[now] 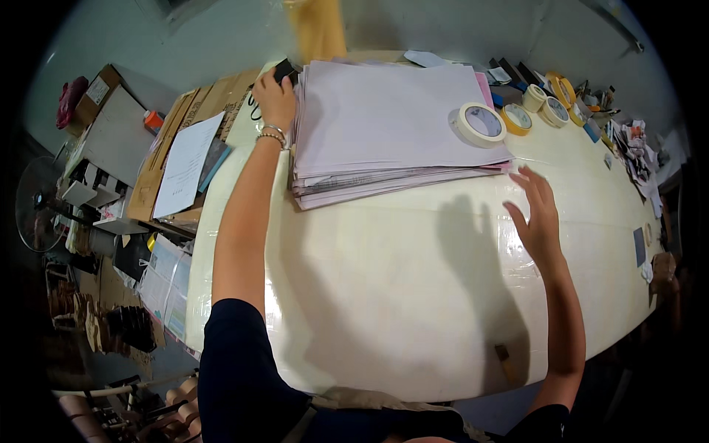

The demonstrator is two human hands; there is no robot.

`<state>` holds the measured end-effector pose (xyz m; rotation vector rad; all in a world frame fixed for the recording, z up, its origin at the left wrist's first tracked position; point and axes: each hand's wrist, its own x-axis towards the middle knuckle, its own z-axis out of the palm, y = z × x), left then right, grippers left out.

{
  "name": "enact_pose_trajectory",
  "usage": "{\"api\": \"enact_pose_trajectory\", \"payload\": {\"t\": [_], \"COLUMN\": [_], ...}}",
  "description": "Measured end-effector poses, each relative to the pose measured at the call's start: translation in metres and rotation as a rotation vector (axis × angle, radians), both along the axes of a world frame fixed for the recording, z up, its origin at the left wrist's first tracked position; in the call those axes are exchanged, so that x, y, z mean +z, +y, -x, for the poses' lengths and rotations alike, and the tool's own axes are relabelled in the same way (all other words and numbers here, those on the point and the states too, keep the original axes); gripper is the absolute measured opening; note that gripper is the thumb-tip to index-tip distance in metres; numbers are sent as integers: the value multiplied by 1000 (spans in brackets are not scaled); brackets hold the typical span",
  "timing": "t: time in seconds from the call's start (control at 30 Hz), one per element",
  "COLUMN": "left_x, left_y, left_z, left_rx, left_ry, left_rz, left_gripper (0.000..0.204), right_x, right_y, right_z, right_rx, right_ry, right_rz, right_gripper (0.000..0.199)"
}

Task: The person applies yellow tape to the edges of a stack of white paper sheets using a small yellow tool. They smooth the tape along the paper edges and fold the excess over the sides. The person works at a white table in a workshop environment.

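My left hand (273,100) reaches to the far left of the table, its fingers closed on a small black block-like object (285,69) beside the paper stack. Two bracelets (272,136) circle that wrist. A black loop, perhaps a scissors handle (255,112), shows by the hand. The thick stack of large white paper sheets (384,118) lies at the table's far side, its edges uneven. On its right part rests a wide roll of cream tape (480,125). My right hand (538,214) hovers off the stack's near right corner, fingers spread, holding nothing.
Several tape rolls (555,112) and small tools crowd the far right of the pale table (399,280). Left of it are flattened cardboard (159,159) with a printed sheet (188,166) on top, and a fan (44,203). A yellow hanging thing (316,29) is blurred at the back.
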<state>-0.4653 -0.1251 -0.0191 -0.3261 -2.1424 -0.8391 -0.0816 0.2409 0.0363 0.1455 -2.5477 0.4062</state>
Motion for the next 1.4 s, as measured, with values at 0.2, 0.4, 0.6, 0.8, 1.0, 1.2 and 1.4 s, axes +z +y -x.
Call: {"api": "enact_pose_trajectory", "payload": {"t": [0.2, 0.4, 0.6, 0.8, 1.0, 1.2, 1.4], "left_x": [12, 7, -42, -34, -52, 37, 12], "left_y": [-20, -33, -7, -49, -214, -149, -144], "left_z": [67, 169, 193, 179, 118, -237, -367], "left_rx": [335, 301, 283, 178, 321, 47, -223], "left_ry": [-552, -836, -888, -814, -605, -844, -604], "left_rz": [434, 637, 657, 705, 534, 699, 800], "left_gripper": [91, 96, 82, 76, 84, 102, 104], "right_x": [-3, -3, -12, -30, -45, -36, -35], "right_y": [-13, -25, -36, -49, -52, -75, -92], "right_z": [-141, -209, -235, -243, -230, -228, -231], "right_rx": [-294, -582, -665, -632, -444, -391, -301], "right_ry": [-240, -164, -140, -60, 41, 26, 136], "right_rz": [147, 241, 321, 424, 450, 443, 507], "right_gripper": [43, 37, 25, 15, 14, 18, 21]}}
